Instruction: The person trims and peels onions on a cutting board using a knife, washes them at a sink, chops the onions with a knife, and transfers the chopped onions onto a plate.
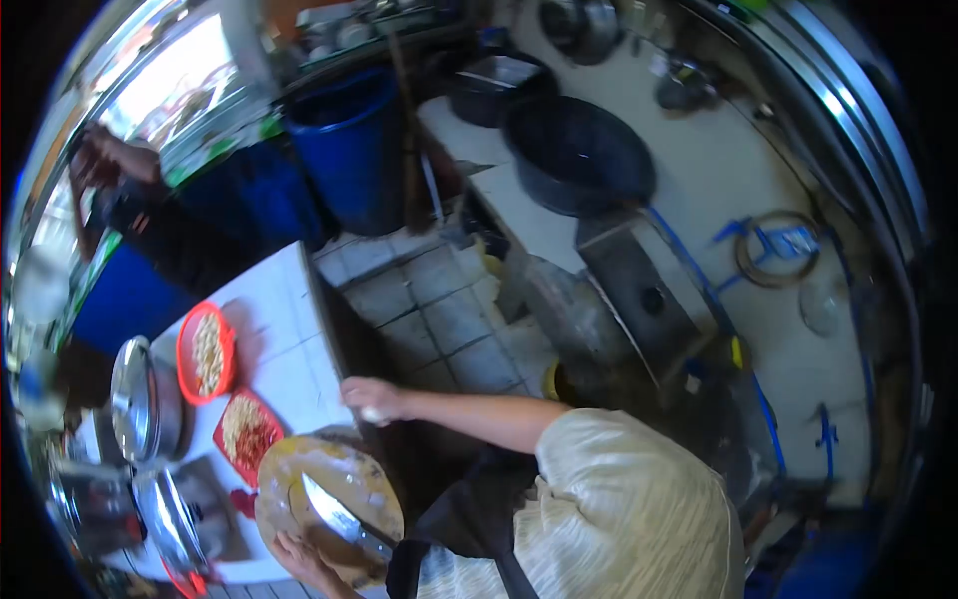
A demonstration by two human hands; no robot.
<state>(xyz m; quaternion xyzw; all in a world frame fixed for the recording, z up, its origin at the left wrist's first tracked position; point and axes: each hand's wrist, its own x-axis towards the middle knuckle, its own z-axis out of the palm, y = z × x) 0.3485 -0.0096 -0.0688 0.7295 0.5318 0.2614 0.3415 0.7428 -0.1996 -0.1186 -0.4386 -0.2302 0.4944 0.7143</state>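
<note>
My right hand [371, 398] is closed at the table's edge, with something small and whitish showing at its fingers. I cannot make out what it is. My left hand [302, 561] lies at the near rim of a round, worn cutting board [284, 479], fingers stretched over its surface. A broad-bladed knife [334, 509] rests on the board, its dark handle toward my apron, with neither hand on it. Pale scraps lie around the blade. Beyond the board are a red tray [221, 435] of chopped pale and red pieces and a red basket [184, 361] of whitish pieces.
Lidded metal pots [165, 404] stand on the white tiled table [284, 299]. A person in dark clothes [165, 225] is across it. Behind are a blue barrel [349, 150], a large black tub [579, 155] on a counter, and a tiled floor [449, 309].
</note>
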